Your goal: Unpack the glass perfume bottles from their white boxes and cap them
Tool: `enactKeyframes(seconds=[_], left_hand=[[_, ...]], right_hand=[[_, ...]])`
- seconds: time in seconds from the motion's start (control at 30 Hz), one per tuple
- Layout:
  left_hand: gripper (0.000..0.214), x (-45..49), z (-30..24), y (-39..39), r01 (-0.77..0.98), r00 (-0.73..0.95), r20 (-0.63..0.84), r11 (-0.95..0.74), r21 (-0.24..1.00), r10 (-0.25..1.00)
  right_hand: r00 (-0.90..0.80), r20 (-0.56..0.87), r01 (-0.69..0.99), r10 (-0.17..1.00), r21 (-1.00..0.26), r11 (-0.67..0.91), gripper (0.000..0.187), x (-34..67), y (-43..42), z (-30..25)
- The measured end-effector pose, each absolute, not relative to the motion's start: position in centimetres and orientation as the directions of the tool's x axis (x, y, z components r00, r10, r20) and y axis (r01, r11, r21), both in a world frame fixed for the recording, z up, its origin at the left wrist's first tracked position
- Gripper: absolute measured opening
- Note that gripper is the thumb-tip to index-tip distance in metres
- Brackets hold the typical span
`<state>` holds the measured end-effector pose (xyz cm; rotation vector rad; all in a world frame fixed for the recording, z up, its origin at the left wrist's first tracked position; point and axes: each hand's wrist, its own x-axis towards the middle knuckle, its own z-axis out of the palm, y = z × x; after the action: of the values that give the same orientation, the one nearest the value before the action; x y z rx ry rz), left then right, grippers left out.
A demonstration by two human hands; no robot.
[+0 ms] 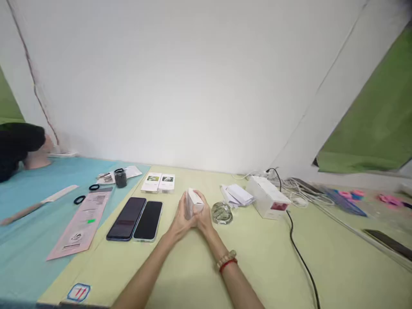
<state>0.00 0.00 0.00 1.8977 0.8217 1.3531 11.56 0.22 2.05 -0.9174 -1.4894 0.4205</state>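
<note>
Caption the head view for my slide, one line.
Left hand and right hand hold a small white box, with two phones lying to the left.

We read a red number, seemingly 11, on the blue-bordered tag (79, 292) by the table's (273, 266) near edge; we find print on the pink packet (82, 229) and two far-edge boxes (151, 183) too small to read

The held box (195, 199) is white, the tablecloth (264, 253) yellow-green
</note>
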Motion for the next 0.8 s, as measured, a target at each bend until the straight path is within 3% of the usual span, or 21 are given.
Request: enactKeyframes(seconds=[0.1, 0.2, 0.33, 0.47, 0.57, 0.67, 0.73, 0.8], left_hand=[[0.085, -0.5, 0.3, 0.4, 0.161, 0.279, 0.47, -0.523, 0.837, 0.838], [0.094, -0.6, 0.5, 0.2, 0.236, 0.248, 0.456, -0.509, 0.827, 0.855], [0.099, -0.7, 1.1, -0.7, 0.376, 0.211, 0.481, -0.524, 0.764, 0.851], [0.093, -1.1, 2.0, -1.2, 0.517, 0.169, 0.519, -0.523, 0.677, 0.838], [0.087, -1.2, 2.3, -1.2, 0.57, 0.138, 0.6, -0.559, 0.602, 0.788], [0.084, -1.2, 2.3, -1.1, 0.567, 0.154, 0.686, -0.632, 0.528, 0.711], [0.082, -1.1, 2.2, -1.0, 0.541, 0.159, 0.721, -0.67, 0.508, 0.675], [0.08, -1.0, 2.0, -0.8, 0.51, 0.135, 0.742, -0.688, 0.516, 0.657]], right_hand=[[0.163, 0.651, 0.261, 0.742, -0.753, 0.604, 0.041, 11.9, 0.0, 2.3], [0.222, 0.584, 0.234, 0.781, -0.809, 0.539, 0.029, 11.7, -0.3, 2.5], [0.367, 0.471, 0.169, 0.802, -0.882, 0.441, 0.031, 10.9, -0.4, 2.8], [0.447, 0.508, 0.158, 0.736, -0.855, 0.494, 0.035, 10.9, -0.6, 3.5], [0.487, 0.691, 0.432, 0.534, -0.722, 0.54, 0.021, 11.5, -1.2, 4.0], [0.244, 0.915, 0.776, 0.321, -0.383, 0.501, 0.012, 12.0, -1.9, 4.1], [0.074, 0.961, 0.854, 0.266, -0.199, 0.481, 0.017, 12.2, -2.2, 4.1], [0.017, 0.968, 0.878, 0.25, -0.134, 0.46, 0.018, 12.4, -2.3, 4.0]])
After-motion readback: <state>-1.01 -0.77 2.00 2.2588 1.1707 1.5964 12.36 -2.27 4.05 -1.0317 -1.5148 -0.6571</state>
